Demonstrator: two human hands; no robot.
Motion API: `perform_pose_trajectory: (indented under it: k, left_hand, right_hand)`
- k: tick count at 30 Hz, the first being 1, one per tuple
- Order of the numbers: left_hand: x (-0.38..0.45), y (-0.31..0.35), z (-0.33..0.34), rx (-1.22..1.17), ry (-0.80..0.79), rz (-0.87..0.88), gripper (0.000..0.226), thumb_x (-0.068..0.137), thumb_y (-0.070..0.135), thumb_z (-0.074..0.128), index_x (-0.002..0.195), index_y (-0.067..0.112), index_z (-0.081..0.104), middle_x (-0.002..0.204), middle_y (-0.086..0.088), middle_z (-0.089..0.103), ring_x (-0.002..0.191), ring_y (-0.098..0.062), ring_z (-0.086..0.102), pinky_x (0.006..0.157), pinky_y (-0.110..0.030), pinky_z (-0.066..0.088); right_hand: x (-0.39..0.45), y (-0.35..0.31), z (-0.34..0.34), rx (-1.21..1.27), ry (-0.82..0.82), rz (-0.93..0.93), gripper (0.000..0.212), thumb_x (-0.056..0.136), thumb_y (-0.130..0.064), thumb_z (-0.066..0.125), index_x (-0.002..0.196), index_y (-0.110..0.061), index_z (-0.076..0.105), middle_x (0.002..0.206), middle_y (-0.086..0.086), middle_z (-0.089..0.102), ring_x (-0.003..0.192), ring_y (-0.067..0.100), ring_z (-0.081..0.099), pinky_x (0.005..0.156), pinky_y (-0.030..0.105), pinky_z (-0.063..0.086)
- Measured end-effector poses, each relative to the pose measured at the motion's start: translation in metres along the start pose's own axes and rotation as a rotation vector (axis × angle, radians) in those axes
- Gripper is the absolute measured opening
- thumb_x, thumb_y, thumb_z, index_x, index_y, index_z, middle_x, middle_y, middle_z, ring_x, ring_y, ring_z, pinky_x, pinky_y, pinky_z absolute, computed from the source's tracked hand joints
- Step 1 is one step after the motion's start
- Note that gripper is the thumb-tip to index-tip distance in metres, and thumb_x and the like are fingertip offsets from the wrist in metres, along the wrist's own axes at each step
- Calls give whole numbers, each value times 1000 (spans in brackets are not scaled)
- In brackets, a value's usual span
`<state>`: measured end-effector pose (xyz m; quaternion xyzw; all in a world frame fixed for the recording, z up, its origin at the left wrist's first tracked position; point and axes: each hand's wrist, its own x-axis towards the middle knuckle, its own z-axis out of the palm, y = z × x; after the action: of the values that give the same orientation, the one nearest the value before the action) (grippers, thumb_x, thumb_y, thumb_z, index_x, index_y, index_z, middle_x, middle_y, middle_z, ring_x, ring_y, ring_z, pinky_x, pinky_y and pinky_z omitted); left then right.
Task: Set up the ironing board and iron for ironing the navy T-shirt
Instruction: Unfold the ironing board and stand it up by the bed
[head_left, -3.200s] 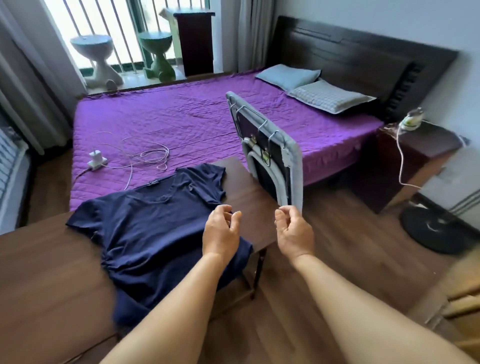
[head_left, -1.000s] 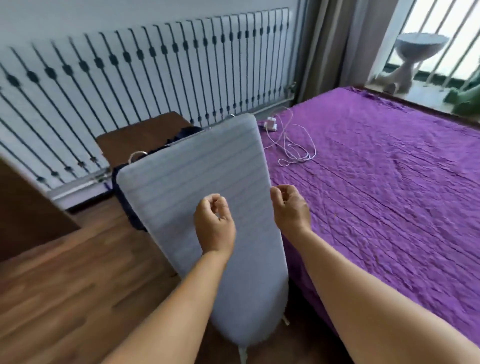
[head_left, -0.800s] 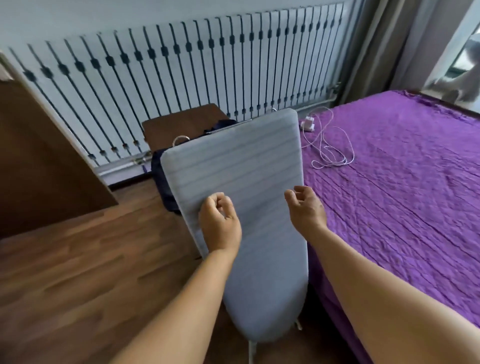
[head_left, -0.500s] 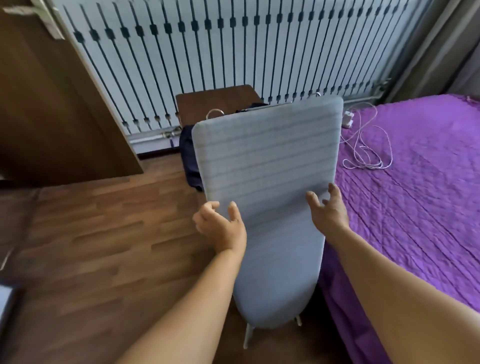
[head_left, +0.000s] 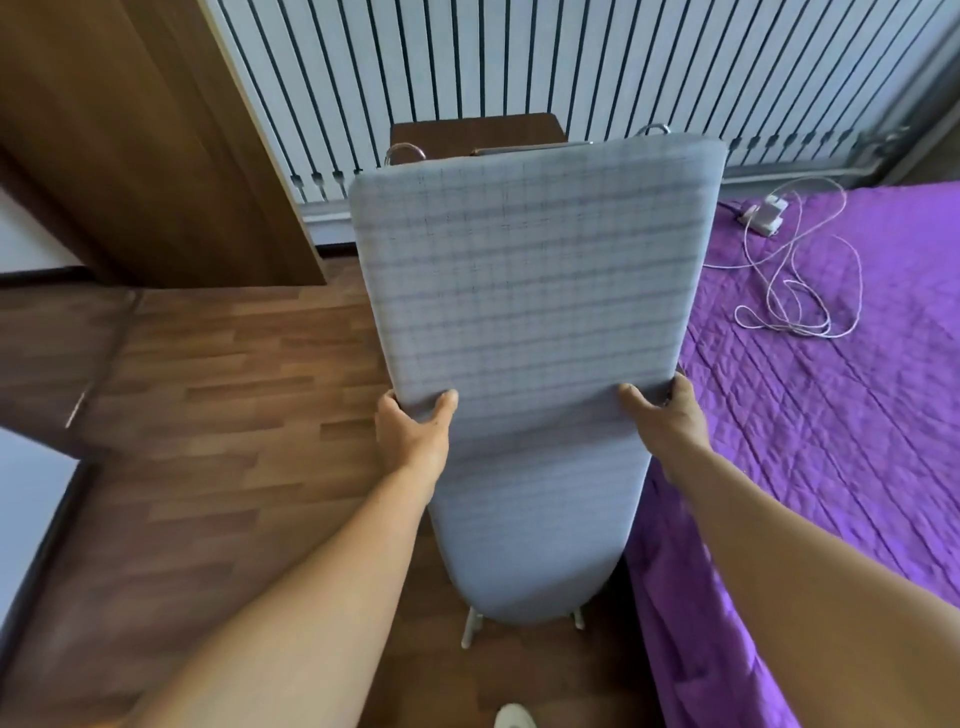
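Note:
The ironing board (head_left: 524, 312) has a grey checked cover and stands on white legs between the wooden floor and the bed, its rounded end towards me. My left hand (head_left: 413, 434) grips its left edge, thumb on top. My right hand (head_left: 665, 415) grips its right edge the same way. The navy T-shirt and the iron are out of view; the board hides most of the small brown table (head_left: 475, 132) behind it.
A purple-covered bed (head_left: 831, 415) runs along the right, with a white charger and coiled cable (head_left: 795, 280) on it. A wooden door (head_left: 130, 145) stands at the left. White wall panelling with dark bars (head_left: 519, 57) is behind. Wooden floor (head_left: 234, 415) lies left of the board.
Both hands went from loose fists hovering over the board to gripping its two side edges. My view turned left, away from the window and towards the door.

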<state>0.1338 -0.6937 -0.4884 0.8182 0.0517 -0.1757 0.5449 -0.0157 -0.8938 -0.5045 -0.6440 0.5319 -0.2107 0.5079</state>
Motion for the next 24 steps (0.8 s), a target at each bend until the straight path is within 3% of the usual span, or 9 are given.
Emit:
perform_pose_trajectory:
  k: [2, 7, 15, 24]
  left_hand:
    - [-2, -4, 2, -18, -20, -21, 52, 76, 36, 73, 116, 17, 45, 107, 3, 58, 90, -18, 57, 76, -30, 44]
    - [-7, -20, 9, 3, -31, -68, 56, 77, 30, 75, 120, 13, 44, 105, 4, 54, 89, -15, 53, 76, -27, 39]
    - [-3, -41, 14, 53, -56, -113, 46, 76, 39, 74, 102, 22, 41, 105, 2, 59, 90, -17, 55, 77, -28, 40]
    - [-20, -42, 1, 68, -63, -105, 50, 73, 47, 74, 102, 21, 43, 102, 6, 55, 90, -18, 54, 78, -30, 41]
  right_hand:
    - [5, 9, 1, 16, -25, 40, 50, 77, -38, 72, 118, -18, 53, 105, -2, 63, 93, 18, 60, 77, 29, 44]
    - [13, 35, 4, 20, -100, 112, 59, 73, -39, 77, 121, -17, 52, 108, -2, 62, 97, 18, 59, 81, 30, 46]
    - [15, 63, 8, 12, -142, 189, 59, 74, -46, 74, 120, -17, 53, 110, -3, 63, 97, 18, 59, 80, 28, 44]
    - [-5, 63, -5, -22, -81, 192, 55, 68, -52, 76, 106, -18, 56, 99, -2, 62, 92, 20, 59, 74, 30, 45]
